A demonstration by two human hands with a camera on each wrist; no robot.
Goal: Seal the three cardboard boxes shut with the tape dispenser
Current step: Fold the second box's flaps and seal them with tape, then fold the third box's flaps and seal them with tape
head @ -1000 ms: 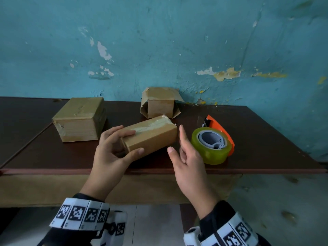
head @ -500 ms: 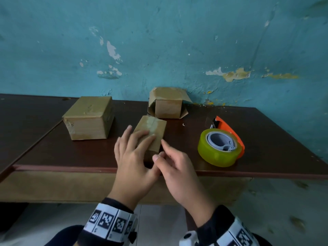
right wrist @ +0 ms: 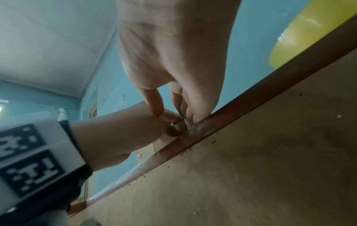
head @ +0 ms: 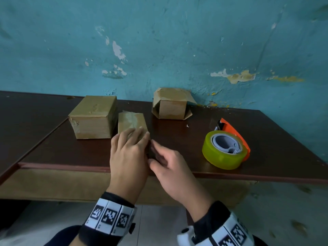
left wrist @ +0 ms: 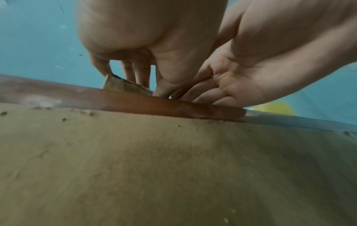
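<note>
A small taped cardboard box (head: 131, 122) lies lengthwise on the dark table (head: 88, 153), right beside a larger closed box (head: 94, 118). My left hand (head: 132, 139) lies flat on the small box's near half, fingers pressing its top. My right hand (head: 159, 155) is at the box's near end, with its bent fingertips against that end and my left thumb. The wrist views show the box corner (left wrist: 123, 85) under my left fingers (left wrist: 135, 71) and the right fingertips (right wrist: 154, 105) touching there. A third box (head: 170, 105) stands by the wall with its flaps open. The tape dispenser (head: 225, 150) lies untouched to the right.
The teal wall (head: 177, 50) runs just behind the boxes. The table's front edge (head: 62, 166) is directly under my wrists. Bare tabletop shows between the small box and the dispenser. A second dark surface (head: 26, 118) adjoins at the left.
The small box turned from lying crosswise to pointing away and slid back beside the larger box. My left hand moved onto its top; my right hand came to its near end.
</note>
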